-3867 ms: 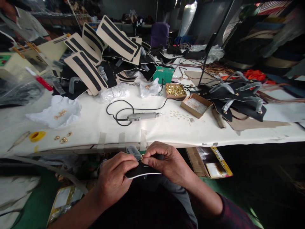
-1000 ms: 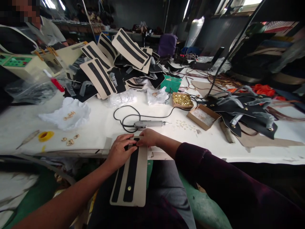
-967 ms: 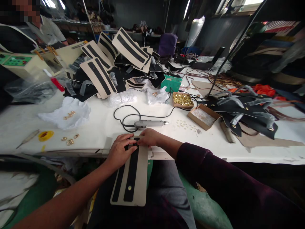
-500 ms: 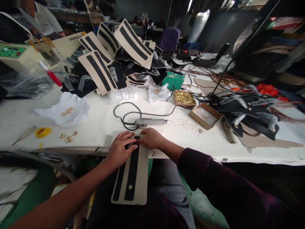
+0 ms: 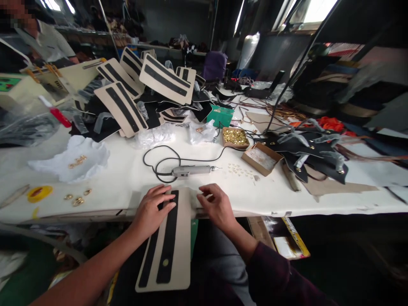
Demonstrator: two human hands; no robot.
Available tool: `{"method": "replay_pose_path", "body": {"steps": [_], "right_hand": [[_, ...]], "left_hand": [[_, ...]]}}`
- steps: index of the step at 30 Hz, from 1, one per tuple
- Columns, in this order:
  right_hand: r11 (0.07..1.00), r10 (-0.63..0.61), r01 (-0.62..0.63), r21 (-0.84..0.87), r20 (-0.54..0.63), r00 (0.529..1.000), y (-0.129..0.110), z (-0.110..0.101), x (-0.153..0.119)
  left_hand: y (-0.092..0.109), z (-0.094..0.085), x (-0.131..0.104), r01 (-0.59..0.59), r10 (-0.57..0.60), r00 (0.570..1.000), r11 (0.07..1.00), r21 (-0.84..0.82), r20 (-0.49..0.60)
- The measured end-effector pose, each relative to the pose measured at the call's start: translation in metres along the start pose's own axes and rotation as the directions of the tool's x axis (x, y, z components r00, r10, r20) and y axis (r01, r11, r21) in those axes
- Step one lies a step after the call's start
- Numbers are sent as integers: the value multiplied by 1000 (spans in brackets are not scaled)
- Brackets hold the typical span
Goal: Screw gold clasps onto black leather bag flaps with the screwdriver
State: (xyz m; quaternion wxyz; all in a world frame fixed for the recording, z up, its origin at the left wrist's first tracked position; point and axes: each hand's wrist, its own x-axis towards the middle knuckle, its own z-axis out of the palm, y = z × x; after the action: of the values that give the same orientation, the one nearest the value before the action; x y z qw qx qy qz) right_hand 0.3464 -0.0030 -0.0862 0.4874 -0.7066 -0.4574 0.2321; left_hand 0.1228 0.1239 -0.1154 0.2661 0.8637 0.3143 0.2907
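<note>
A beige panel with two black strips extends from the table's front edge toward my lap. A small round pale-gold spot shows near the lower end of its right-hand strip. My left hand lies over the panel's upper left part, fingers spread across the black strips. Just right of the panel, apart from it, is my right hand, its fingers loosely curled with a gap between thumb and forefinger and nothing visible in them. A grey rotary hand tool with a thin tip and black cord rests on the table beyond both hands.
Tiny gold pieces are scattered right of the tool. Behind them stand a box of gold hardware and an open cardboard box. Yellow tape and gold rings lie left. Similar striped panels are piled at the back.
My right hand has lifted off the panel's top and moved to the right, its fingers loosening. My left hand stays on the panel. The view has shifted slightly.
</note>
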Motion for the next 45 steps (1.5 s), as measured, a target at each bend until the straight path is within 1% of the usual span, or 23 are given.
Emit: {"method": "replay_pose_path", "body": {"steps": [3,5,7,9,11,13,15,18,23,28,31,35,39,41,44,45], "right_hand": [[996,-36,27,-90,-93,995,19,-40,-22],[979,-18,-17,-202,-174,985,32,-71,-25],[941,37,-119,-316,-255,966,47,-100,-17],[898,91,-213,-386,-310,946,61,-125,-4],[867,121,-267,-422,-341,932,72,-142,12],[839,131,-297,-456,-361,923,80,-153,27],[805,136,-322,-499,-373,918,85,-159,38],[757,148,-342,-557,-364,919,87,-162,46],[694,153,-335,-637,-324,934,87,-161,46],[639,153,-286,-714,-247,957,89,-165,47],[624,194,-271,-733,-191,962,92,-175,52],[598,269,-258,-759,-113,956,93,-188,65],[556,337,-233,-798,-40,941,85,-192,78],[502,343,-209,-840,-28,939,81,-189,83],[387,278,-124,-914,-13,961,77,-183,84],[365,250,-98,-926,-4,968,77,-182,83]], "left_hand": [[-7,3,-1,-11,11,1000,1000,0,-6],[-12,6,-2,-28,28,999,1000,-4,-16],[-17,8,-2,-44,44,999,999,1,-17],[-20,9,-3,-56,56,998,998,12,-16],[-23,10,-3,-67,67,998,998,22,-17],[-26,12,-4,-74,75,997,997,29,-24],[-28,13,-4,-78,79,996,996,34,-28],[-27,13,-3,-79,80,996,996,38,-26],[-20,10,-2,-44,44,999,999,26,-19],[-9,6,-2,0,0,1000,1000,-2,-27],[-3,3,-2,10,-11,1000,1000,-21,-14],[2,0,-1,38,-38,999,999,-33,-10],[5,-1,0,49,-49,999,998,-40,-11],[6,-1,0,56,-56,998,997,-44,-5],[8,-1,0,74,-74,997,996,-40,-6],[9,-1,0,79,-80,997,996,-36,-10]]}}
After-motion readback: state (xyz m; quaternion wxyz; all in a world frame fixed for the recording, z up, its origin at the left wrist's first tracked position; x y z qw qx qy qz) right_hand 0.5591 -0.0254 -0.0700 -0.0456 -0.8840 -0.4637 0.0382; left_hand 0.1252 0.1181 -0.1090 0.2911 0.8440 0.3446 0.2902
